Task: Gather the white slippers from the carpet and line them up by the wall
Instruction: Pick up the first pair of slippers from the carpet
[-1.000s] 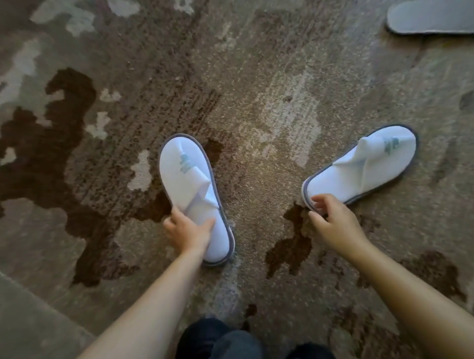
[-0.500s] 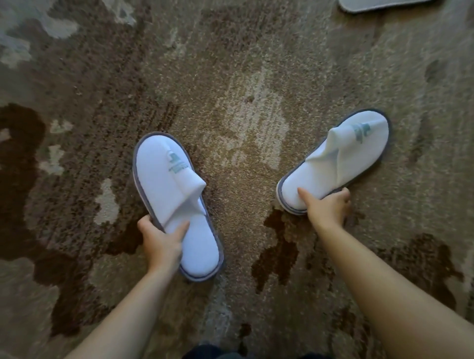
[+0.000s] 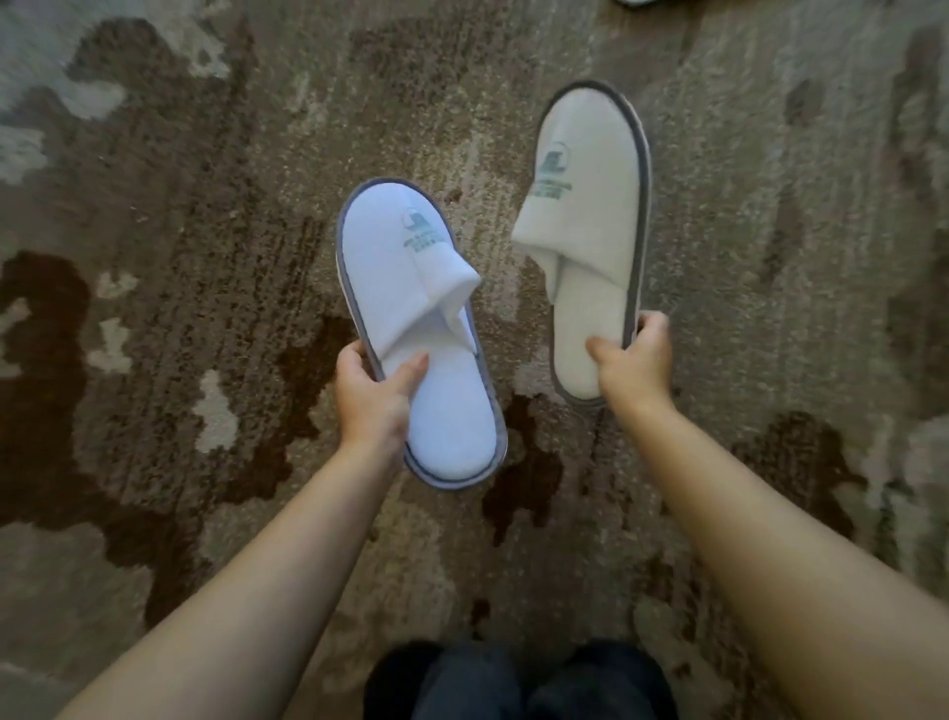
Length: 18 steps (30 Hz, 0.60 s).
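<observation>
Two white slippers with grey trim and a green logo are held above the brown patterned carpet [image 3: 205,257]. My left hand [image 3: 372,398] grips the left slipper [image 3: 405,288] at its heel side, thumb on the insole. My right hand [image 3: 634,367] grips the right slipper [image 3: 590,205] at its heel, thumb inside and fingers around the rim. Both slippers point away from me, toes up the frame, with a small gap between them. A sliver of another slipper [image 3: 634,2] shows at the top edge.
The carpet fills the view, mottled in brown, dark brown and pale patches. My dark trouser legs [image 3: 518,683] show at the bottom centre. No wall is in view.
Both hands have lifted their slippers off the carpet and brought them closer together. The right slipper has turned from slanting right to pointing straight ahead. The slipper at the top has slid almost out of view.
</observation>
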Each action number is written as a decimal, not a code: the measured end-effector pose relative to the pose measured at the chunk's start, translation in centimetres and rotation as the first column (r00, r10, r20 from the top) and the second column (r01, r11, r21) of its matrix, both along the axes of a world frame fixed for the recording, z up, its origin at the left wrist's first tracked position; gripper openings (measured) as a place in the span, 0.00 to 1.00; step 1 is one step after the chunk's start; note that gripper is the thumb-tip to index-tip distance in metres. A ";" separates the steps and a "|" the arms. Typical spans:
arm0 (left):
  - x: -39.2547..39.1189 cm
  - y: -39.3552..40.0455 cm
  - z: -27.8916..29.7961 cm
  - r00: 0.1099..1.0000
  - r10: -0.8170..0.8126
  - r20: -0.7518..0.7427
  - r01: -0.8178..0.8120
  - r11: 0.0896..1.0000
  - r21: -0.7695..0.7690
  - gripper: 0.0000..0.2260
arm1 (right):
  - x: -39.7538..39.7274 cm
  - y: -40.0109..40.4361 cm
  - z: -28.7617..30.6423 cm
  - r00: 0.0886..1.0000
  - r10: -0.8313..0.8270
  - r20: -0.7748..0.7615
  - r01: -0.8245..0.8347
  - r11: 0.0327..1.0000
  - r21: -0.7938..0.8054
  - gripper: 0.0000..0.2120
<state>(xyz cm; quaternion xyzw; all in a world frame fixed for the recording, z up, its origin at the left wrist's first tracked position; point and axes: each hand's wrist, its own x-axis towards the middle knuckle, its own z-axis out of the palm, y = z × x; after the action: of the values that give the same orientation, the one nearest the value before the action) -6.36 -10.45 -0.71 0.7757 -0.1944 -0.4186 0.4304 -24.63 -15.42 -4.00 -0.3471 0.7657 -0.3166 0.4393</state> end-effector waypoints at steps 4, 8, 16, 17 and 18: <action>-2.4 -0.6 10.1 0.997 -0.049 -0.062 0.048 0.999 -0.014 0.15 | -2.5 2.0 10.7 0.999 0.001 0.052 0.004 0.996 -0.091 0.15; -5.0 -1.6 24.7 0.987 -0.142 -0.073 0.137 0.988 -0.065 0.13 | -5.4 2.8 25.4 0.999 -0.027 0.030 0.031 0.988 -0.150 0.13; -9.2 -4.7 52.6 0.937 -0.347 -0.039 0.336 0.926 -0.169 0.10 | -11.6 4.6 53.3 0.990 -0.129 0.057 0.140 0.948 -0.286 0.12; -9.9 -4.9 55.1 0.929 -0.368 -0.044 0.355 0.917 -0.184 0.10 | -12.4 5.1 55.6 0.986 -0.156 0.063 0.168 0.941 -0.293 0.12; -10.7 -5.1 57.3 0.918 -0.393 -0.053 0.376 0.905 -0.201 0.10 | -13.2 5.5 57.7 0.980 -0.186 0.067 0.198 0.932 -0.302 0.12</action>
<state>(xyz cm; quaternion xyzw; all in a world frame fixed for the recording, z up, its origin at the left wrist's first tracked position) -17.07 -15.58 56.56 0.6583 -0.3619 -0.5104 0.4185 -37.84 -9.90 53.71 -0.3286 0.7289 -0.4798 0.3612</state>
